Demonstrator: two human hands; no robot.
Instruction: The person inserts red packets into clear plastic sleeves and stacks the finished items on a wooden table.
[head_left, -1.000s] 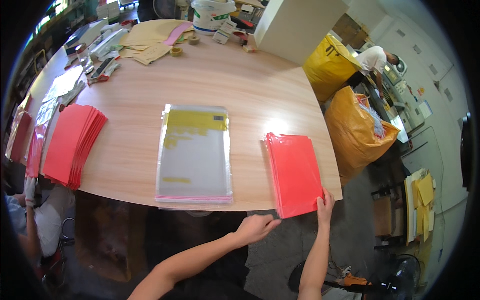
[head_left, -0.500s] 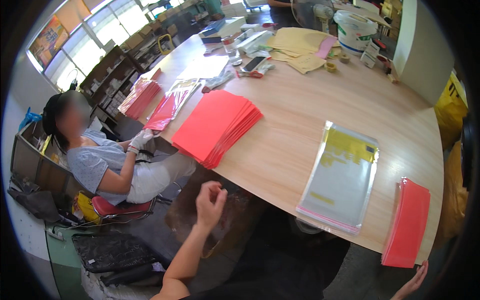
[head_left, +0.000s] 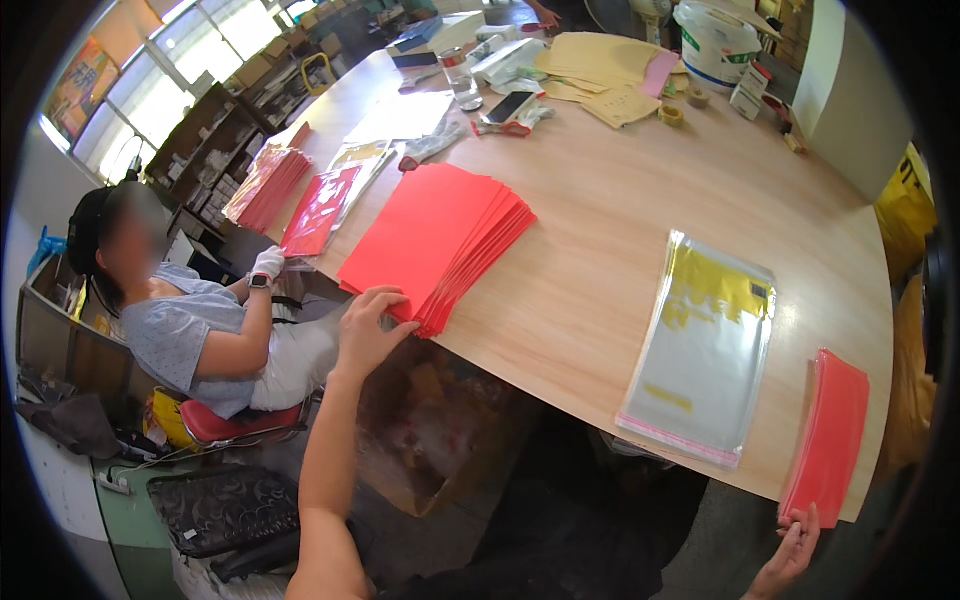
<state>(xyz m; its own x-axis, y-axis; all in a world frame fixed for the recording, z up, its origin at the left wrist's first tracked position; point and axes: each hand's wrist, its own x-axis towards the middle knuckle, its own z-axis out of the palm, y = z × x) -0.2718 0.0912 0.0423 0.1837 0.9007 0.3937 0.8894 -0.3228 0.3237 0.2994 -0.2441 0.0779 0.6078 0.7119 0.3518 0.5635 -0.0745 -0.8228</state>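
Red sheets (head_left: 430, 225) lie fanned on the counter (head_left: 580, 250), their near corner just reached by the left hand (head_left: 368, 335), fingers spread, bringing them within grasp, while the right hand (head_left: 790, 548), grip unclear, touches the right-hand stack (head_left: 832, 430).

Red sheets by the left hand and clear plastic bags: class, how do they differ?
The red sheets are opaque; the plastic bags are see-through, with yellow print. The red sheets fan out in steps; the plastic bags lie nearly squared up. The left hand touches the red sheets; neither hand touches the plastic bags. Both are stacked on the table.
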